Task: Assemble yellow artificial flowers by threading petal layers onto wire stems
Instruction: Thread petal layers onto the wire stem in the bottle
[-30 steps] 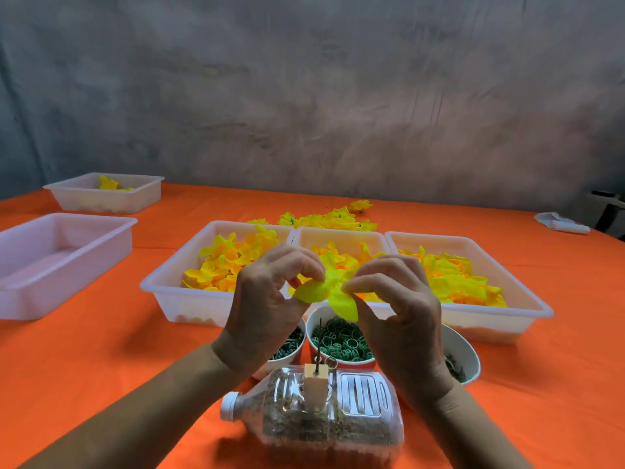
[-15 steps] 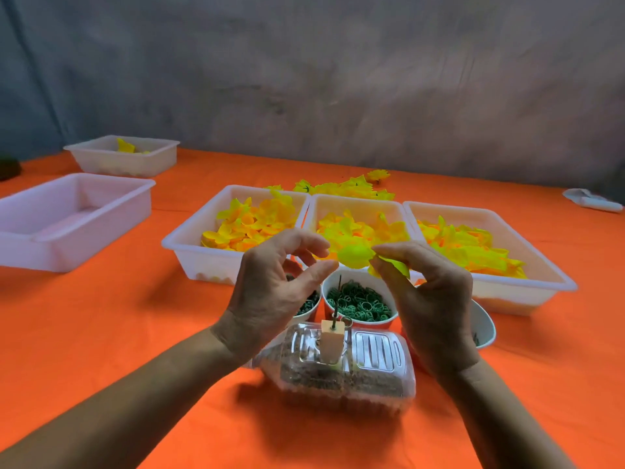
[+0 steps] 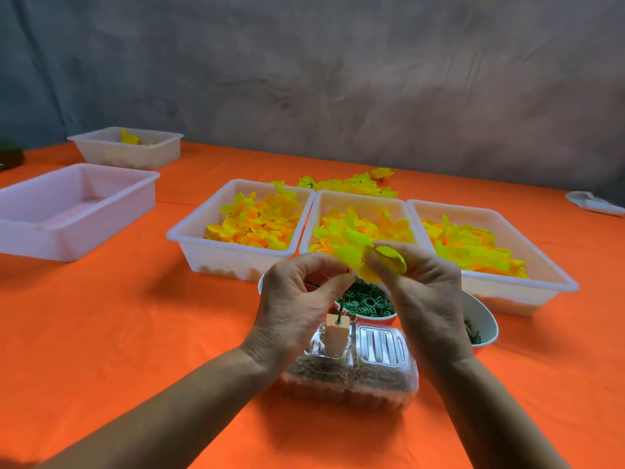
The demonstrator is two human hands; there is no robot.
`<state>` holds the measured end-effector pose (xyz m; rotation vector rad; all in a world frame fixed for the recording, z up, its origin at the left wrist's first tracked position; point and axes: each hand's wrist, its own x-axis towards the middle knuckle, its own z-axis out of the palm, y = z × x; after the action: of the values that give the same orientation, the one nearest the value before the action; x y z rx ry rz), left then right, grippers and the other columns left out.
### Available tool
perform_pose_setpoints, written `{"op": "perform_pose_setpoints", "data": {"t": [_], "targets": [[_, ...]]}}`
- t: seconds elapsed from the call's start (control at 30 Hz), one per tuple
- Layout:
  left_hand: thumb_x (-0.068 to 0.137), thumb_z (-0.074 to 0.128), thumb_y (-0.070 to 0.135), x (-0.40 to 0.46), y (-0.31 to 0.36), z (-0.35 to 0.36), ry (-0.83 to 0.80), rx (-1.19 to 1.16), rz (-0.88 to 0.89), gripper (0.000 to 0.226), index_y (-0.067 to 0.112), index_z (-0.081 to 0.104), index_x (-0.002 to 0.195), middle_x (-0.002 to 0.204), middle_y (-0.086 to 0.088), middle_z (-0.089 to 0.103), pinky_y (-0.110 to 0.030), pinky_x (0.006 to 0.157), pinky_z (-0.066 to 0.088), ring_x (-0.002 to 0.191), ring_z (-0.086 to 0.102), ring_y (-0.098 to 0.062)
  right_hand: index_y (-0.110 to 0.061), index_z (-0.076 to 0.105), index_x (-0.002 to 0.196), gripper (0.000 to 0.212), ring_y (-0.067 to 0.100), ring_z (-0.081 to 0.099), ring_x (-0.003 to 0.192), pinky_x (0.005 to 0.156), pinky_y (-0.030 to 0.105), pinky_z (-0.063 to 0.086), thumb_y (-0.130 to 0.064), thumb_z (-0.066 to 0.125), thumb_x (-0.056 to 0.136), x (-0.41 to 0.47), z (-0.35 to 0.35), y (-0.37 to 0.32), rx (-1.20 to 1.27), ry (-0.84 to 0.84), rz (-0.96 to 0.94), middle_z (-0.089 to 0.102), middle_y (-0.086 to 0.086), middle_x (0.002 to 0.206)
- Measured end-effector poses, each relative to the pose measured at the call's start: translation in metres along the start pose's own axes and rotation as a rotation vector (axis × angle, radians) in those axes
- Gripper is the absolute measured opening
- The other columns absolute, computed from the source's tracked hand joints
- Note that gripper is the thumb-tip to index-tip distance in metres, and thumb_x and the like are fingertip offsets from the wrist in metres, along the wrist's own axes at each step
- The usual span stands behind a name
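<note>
Just below your wrists lay a clear plastic bottle (image 3: 351, 374) on its side, carrying a small pale block (image 3: 336, 337) with a thin wire stem (image 3: 339, 309) standing up from it. Above that, your right hand (image 3: 422, 296) pinched a yellow petal layer (image 3: 358, 257) between thumb and fingertips, while your left hand (image 3: 297, 299) curled in beside it, thumb and forefinger nearly meeting; whether it touched the petal I cannot tell. Behind your hands sat a bowl of green rings (image 3: 367, 301), and another bowl (image 3: 482, 321) showed past your right wrist. Beyond your fingertips, three white trays (image 3: 233, 262) held yellow petals, with finished flowers (image 3: 351, 184) farther back. Far off your left hand stood two more trays (image 3: 67, 231)
</note>
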<state>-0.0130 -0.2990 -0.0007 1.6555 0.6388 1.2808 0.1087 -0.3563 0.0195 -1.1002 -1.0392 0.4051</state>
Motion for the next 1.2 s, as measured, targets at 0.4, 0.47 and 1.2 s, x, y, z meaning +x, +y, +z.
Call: {"op": "perform_pose_setpoints", "data": {"t": [0.4,0.47,1.2], "targets": [[0.073,0.077,0.002,-0.0006,0.0037,0.0023,0.033,-0.093,-0.083,0.027,0.024,0.068,0.059,0.057,0.006,0.065,-0.013,0.050,0.045,0.053,0.057,-0.003,-0.018,0.076,0.072,0.016,0.010,0.066,0.076,0.076,0.027,0.051,-0.026,0.072,0.059,-0.0019,-0.0036,-0.0014,0.185,-0.189,0.364,0.072,-0.002,0.075],[0.072,0.078,0.004,-0.0005,0.0041,0.0024,0.036,-0.107,-0.103,0.025,0.023,0.068,0.059,0.058,0.006,0.066,-0.013,0.050,0.045,0.053,0.058,-0.003,-0.020,0.076,0.070,0.014,0.008,0.066,0.074,0.077,0.028,0.049,-0.026,0.072,0.057,-0.0019,-0.0030,-0.0026,0.197,-0.179,0.373,0.072,-0.003,0.075],[0.071,0.078,0.010,-0.0025,0.0032,0.0022,0.034,-0.143,-0.118,0.015,0.020,0.070,0.065,0.063,0.001,0.069,-0.019,0.055,0.050,0.060,0.062,-0.008,-0.021,0.075,0.072,0.014,0.003,0.064,0.070,0.066,0.014,0.049,-0.009,0.068,0.075,-0.0023,-0.0048,-0.0092,0.007,-0.280,0.068,0.072,-0.005,0.071]]}}
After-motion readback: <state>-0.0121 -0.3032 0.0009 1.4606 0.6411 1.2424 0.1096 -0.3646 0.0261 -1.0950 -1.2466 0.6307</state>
